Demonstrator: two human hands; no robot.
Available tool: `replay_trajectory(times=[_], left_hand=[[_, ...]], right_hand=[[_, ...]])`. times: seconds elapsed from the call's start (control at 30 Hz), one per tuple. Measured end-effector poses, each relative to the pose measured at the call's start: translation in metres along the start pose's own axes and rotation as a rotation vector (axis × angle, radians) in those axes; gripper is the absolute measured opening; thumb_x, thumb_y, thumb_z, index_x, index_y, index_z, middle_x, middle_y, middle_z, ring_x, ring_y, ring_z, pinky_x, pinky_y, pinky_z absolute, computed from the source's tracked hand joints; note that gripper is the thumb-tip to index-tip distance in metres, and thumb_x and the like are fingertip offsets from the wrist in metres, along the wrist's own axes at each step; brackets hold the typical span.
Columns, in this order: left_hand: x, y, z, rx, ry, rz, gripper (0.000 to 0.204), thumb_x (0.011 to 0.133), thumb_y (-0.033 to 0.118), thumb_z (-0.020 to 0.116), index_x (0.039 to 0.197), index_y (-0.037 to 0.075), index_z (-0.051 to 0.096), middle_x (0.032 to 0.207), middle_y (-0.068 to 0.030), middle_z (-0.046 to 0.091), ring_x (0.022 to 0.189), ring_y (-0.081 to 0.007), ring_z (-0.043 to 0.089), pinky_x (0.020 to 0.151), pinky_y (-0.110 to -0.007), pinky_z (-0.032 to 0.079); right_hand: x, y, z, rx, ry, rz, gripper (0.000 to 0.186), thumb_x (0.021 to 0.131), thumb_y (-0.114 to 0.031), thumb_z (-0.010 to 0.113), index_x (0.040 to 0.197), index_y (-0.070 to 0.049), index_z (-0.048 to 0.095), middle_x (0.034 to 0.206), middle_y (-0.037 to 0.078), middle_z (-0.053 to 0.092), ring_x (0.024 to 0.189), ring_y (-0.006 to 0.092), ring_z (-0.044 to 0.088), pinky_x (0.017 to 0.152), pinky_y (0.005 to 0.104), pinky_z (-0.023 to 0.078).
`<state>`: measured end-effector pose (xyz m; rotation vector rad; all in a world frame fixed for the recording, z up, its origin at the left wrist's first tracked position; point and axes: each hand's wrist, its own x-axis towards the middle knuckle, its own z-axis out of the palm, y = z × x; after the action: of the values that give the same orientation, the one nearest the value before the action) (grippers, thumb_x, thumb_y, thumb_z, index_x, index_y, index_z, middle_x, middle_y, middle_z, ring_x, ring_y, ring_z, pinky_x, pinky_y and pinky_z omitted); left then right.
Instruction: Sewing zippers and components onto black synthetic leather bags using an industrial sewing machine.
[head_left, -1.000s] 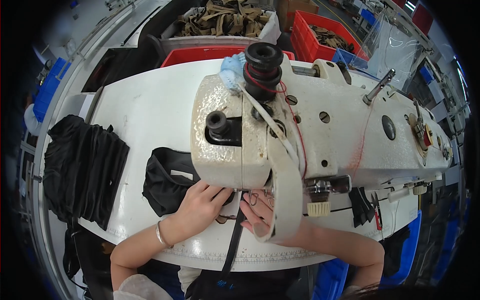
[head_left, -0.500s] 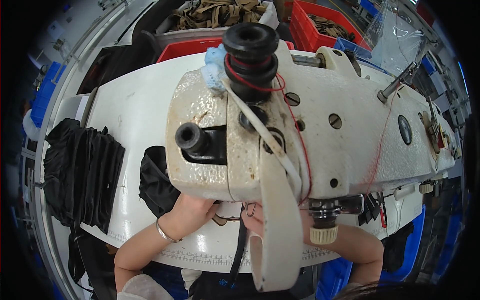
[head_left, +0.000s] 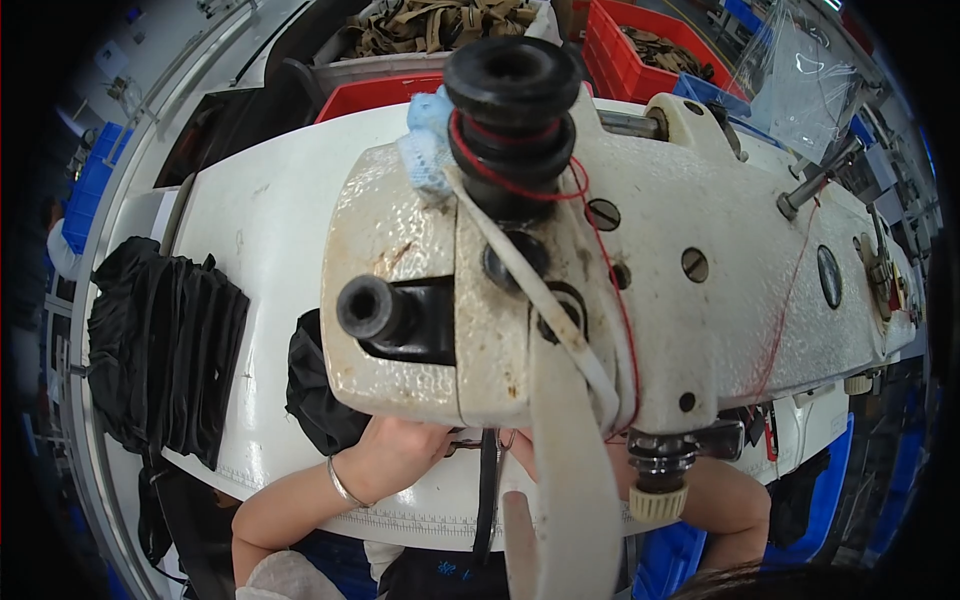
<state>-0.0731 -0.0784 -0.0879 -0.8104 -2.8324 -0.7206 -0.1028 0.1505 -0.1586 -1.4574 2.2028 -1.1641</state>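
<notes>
Black fabric (head_left: 318, 395) is lying left of and beyond the left hand (head_left: 398, 460), whose fingertips are hiding under the sewing machine (head_left: 700, 330). Blue marks (head_left: 446, 569), too small to read, are showing on dark cloth (head_left: 425, 586) below. A black strap (head_left: 487, 490) is running lengthwise toward the wearer between the hands, nearer the right hand (head_left: 522, 452); what either is pinching, I cannot tell.

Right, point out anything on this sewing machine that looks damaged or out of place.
A crumpled light-blue scrap sits beside the black knob atop the sewing machine, looking makeshift rather than fitted. Brownish marks and a reddish smear look like staining; no breakage shows.
</notes>
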Motion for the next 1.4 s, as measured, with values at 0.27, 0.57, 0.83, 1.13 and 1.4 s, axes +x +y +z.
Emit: replay_trajectory(times=[0.27, 0.57, 0.83, 1.13, 1.4], left_hand=[[-0.004, -0.005, 0.006, 0.000, 0.029, 0.047, 0.045, 0.064, 0.000, 0.070, 0.109, 0.000, 0.067, 0.104, -0.0175, 0.065, 0.095, -0.0353, 0.065, 0.086, -0.044, 0.052], [-0.005, -0.005, 0.009, -0.030, 0.023, 0.049, 0.041, 0.065, -0.001, 0.068, 0.107, 0.000, 0.067, 0.102, -0.0178, 0.065, 0.093, -0.0356, 0.065, 0.082, -0.044, 0.052], [0.006, 0.008, 0.006, -0.038, 0.056, 0.036, 0.035, 0.067, -0.002, 0.066, 0.101, -0.001, 0.066, 0.096, -0.0190, 0.064, 0.088, -0.0365, 0.064, 0.078, -0.044, 0.052], [0.008, 0.014, 0.006, 0.076, 0.083, 0.076, 0.031, 0.068, 0.004, 0.065, 0.099, 0.000, 0.067, 0.093, -0.0139, 0.062, 0.085, -0.0326, 0.063, 0.074, -0.044, 0.050], [0.006, 0.017, 0.009, 0.216, 0.147, 0.124, 0.028, 0.066, 0.007, 0.067, 0.094, 0.003, 0.069, 0.095, -0.0076, 0.063, 0.090, -0.0253, 0.061, 0.071, -0.037, 0.050]], right_hand=[[-0.004, -0.006, -0.008, -0.534, 0.018, -0.216, 0.024, 0.093, -0.015, 0.050, 0.112, -0.003, 0.059, 0.092, 0.014, 0.063, 0.080, 0.0243, 0.062, 0.069, 0.0336, 0.052], [0.002, -0.001, -0.010, -1.256, -0.068, -0.461, 0.033, 0.101, -0.013, 0.041, 0.129, -0.001, 0.055, 0.104, 0.010, 0.062, 0.084, 0.0151, 0.057, 0.072, 0.0244, 0.052], [-0.005, -0.013, -0.020, -0.960, -0.043, -0.360, 0.035, 0.099, -0.016, 0.046, 0.130, -0.002, 0.054, 0.112, 0.013, 0.062, 0.094, 0.0213, 0.060, 0.082, 0.0305, 0.053], [-0.008, -0.020, -0.027, -0.467, 0.020, -0.170, 0.039, 0.092, -0.018, 0.055, 0.129, -0.007, 0.055, 0.116, 0.014, 0.062, 0.102, 0.0272, 0.060, 0.088, 0.0357, 0.052], [-0.009, -0.019, -0.022, -0.362, 0.047, -0.107, 0.044, 0.086, -0.020, 0.064, 0.129, -0.012, 0.056, 0.120, 0.015, 0.061, 0.109, 0.0325, 0.061, 0.092, 0.0402, 0.051]])
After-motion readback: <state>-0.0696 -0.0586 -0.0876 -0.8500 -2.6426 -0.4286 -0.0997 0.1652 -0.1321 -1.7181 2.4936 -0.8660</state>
